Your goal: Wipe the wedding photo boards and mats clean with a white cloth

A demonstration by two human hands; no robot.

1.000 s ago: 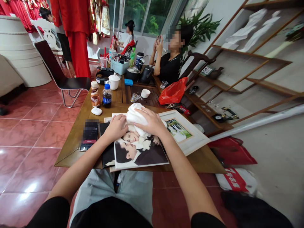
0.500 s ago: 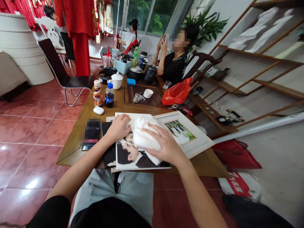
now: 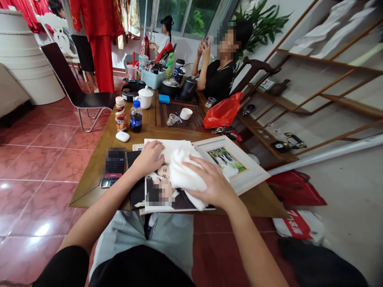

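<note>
A bunched white cloth (image 3: 186, 171) lies on a glossy photo panel (image 3: 179, 203) that shows a couple's portrait. My right hand (image 3: 213, 182) is curled over the cloth's right side, pressing it against the panel. On the panel's upper left part rests my left hand (image 3: 151, 158), its fingers lying flat and holding nothing. Partly under the panel, a black picture (image 3: 135, 195) sticks out to the left. At the right, a white-framed photo (image 3: 203, 148) with a small outdoor picture reaches past the table's edge.
Left of the pictures lie a phone (image 3: 113, 169) and a white earbud case (image 3: 122, 136). Behind them stand a cola bottle (image 3: 136, 119), a coffee bottle (image 3: 121, 117) and a lidded cup (image 3: 145, 99). A red plastic bag (image 3: 223, 112) sits near a seated person (image 3: 220, 75).
My right hand and the cloth have shifted slightly to the right on the panel. My left hand stays at the panel's upper left. The view has tilted a little.
</note>
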